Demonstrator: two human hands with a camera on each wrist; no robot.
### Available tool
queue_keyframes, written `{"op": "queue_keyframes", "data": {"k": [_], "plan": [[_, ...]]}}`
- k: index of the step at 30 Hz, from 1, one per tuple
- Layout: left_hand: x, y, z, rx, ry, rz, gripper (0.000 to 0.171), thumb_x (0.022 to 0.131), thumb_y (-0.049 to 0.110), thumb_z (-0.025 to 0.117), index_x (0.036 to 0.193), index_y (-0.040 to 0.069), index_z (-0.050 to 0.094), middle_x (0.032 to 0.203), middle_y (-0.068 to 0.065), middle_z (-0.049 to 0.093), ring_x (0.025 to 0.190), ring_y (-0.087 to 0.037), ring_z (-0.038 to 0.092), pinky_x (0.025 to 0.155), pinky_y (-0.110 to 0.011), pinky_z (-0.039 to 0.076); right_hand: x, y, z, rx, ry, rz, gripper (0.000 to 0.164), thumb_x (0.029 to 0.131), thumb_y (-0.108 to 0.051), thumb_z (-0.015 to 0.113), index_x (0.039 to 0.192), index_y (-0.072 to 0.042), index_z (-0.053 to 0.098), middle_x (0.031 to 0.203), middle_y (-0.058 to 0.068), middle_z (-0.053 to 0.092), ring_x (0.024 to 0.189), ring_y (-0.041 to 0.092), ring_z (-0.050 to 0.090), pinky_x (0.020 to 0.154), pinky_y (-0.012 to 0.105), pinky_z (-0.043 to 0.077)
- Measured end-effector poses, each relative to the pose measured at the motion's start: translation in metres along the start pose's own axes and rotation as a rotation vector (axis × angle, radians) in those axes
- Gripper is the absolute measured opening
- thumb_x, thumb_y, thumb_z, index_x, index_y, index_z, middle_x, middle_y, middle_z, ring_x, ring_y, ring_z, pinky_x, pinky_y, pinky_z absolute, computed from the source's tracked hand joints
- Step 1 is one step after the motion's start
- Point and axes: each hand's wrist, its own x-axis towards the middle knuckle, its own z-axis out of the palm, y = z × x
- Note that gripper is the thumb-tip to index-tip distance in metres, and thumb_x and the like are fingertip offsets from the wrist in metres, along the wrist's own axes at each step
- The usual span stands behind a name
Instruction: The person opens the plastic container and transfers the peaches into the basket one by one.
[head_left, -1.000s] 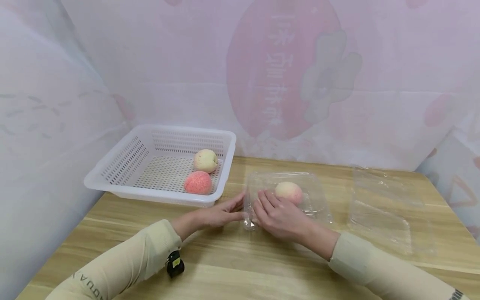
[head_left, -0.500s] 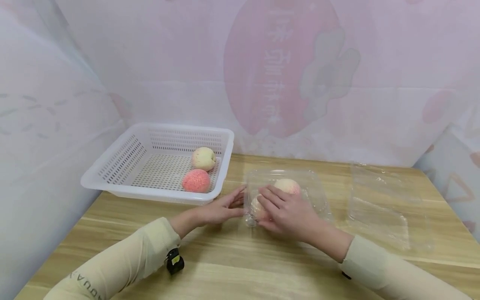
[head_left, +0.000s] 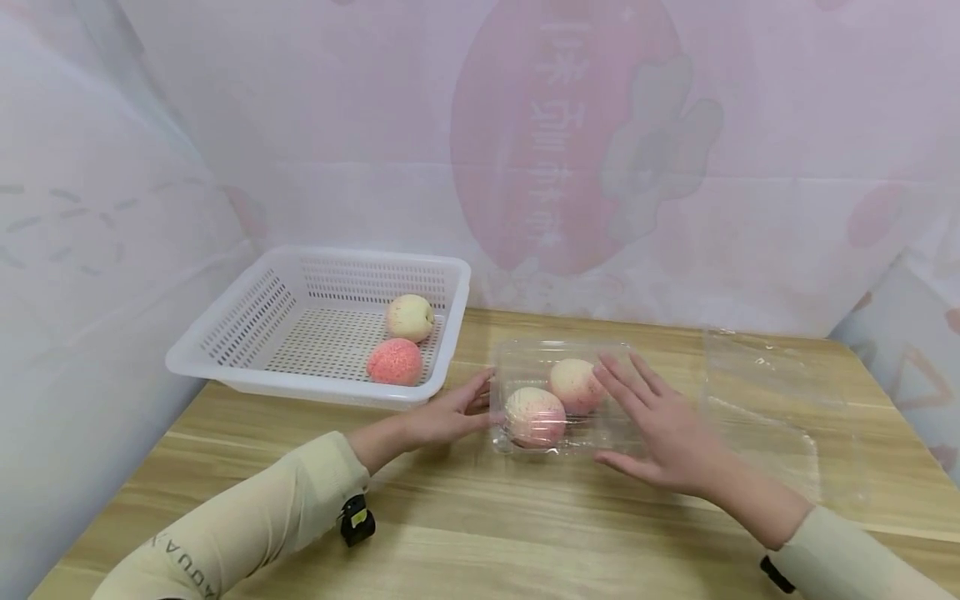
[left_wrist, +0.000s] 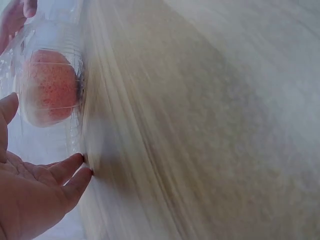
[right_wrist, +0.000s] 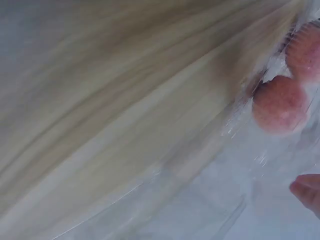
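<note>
**Right hand (head_left: 656, 433) fanned out above the clear box (head_left: 517, 360), left hand (head_left: 448, 414) flat at its side!**

And look at that right hand: fingers straight and spread, thumb stretched well apart towards the box's near edge. The forearm slants in from the lower right, palm tipped down, and the fingertips overlap the right edge of the far peach (head_left: 570, 383) from the head camera; whether they touch it, I can't tell.

Over on the other side, the left hand stands its ground by the left wall. Its fingers run straight, lower ones down by the table (head_left: 465, 533), the thumb split away on the near side. Contact with the plastic looks likely, though the wrist view can't settle it.

Inside the box, two peaches! The near peach (head_left: 535, 418) sits in the near left part, close up against the far peach, just behind it and to the right.

Left of all this, the white basket (head_left: 315, 387) carries a pale peach (head_left: 410, 317) and, right in front of it, a red peach (head_left: 395, 362). Out on the right lies a clear plastic piece (head_left: 772, 417), beyond the spread hand.
</note>
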Motion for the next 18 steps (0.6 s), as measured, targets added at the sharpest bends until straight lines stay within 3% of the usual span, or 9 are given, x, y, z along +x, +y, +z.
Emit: {"op": "queue_keyframes", "data": {"k": [3, 7, 12, 18], "plan": [[-0.001, 0.002, 0.003, 0.017, 0.01, -0.008, 0.086, 0.1, 0.033, 0.059, 0.16, 0.01, 0.003, 0.164, -0.02, 0.019, 0.151, -0.036, 0.025, 0.122, -0.049, 0.027, -0.01, 0.005, -0.005, -0.005, -0.031, 0.04, 0.087, 0.094, -0.069, 0.044, 0.149, -0.001, 0.042, 0.159, 0.015, 0.036, 0.13, 0.052, 0.048, 0.097, 0.061, 0.05], [-0.001, 0.007, 0.006, 0.037, 0.014, 0.007, 0.087, 0.1, 0.031, 0.059, 0.16, 0.006, 0.001, 0.164, -0.022, 0.019, 0.15, -0.037, 0.026, 0.122, -0.048, 0.025, -0.016, 0.01, -0.008, -0.041, -0.022, 0.03, 0.077, 0.099, -0.062, 0.039, 0.146, -0.001, 0.046, 0.149, 0.018, 0.049, 0.117, 0.046, 0.061, 0.088, 0.056, 0.056], [0.0, 0.01, 0.008, 0.044, 0.026, 0.001, 0.088, 0.099, 0.029, 0.061, 0.16, 0.005, 0.001, 0.162, -0.023, 0.023, 0.149, -0.037, 0.029, 0.122, -0.049, 0.025, -0.018, 0.014, -0.008, -0.147, 0.006, -0.067, 0.072, 0.104, -0.056, 0.026, 0.137, 0.001, 0.055, 0.136, 0.019, 0.061, 0.1, 0.042, 0.07, 0.072, 0.05, 0.06], [0.0, 0.012, 0.006, -0.004, 0.011, -0.001, 0.088, 0.1, 0.024, 0.06, 0.16, 0.007, -0.002, 0.164, -0.021, 0.019, 0.15, -0.038, 0.027, 0.122, -0.05, 0.024, -0.019, 0.019, -0.01, -0.21, -0.007, -0.14, 0.066, 0.107, -0.049, 0.02, 0.137, -0.001, 0.054, 0.138, 0.018, 0.059, 0.1, 0.037, 0.069, 0.069, 0.042, 0.061]]}}
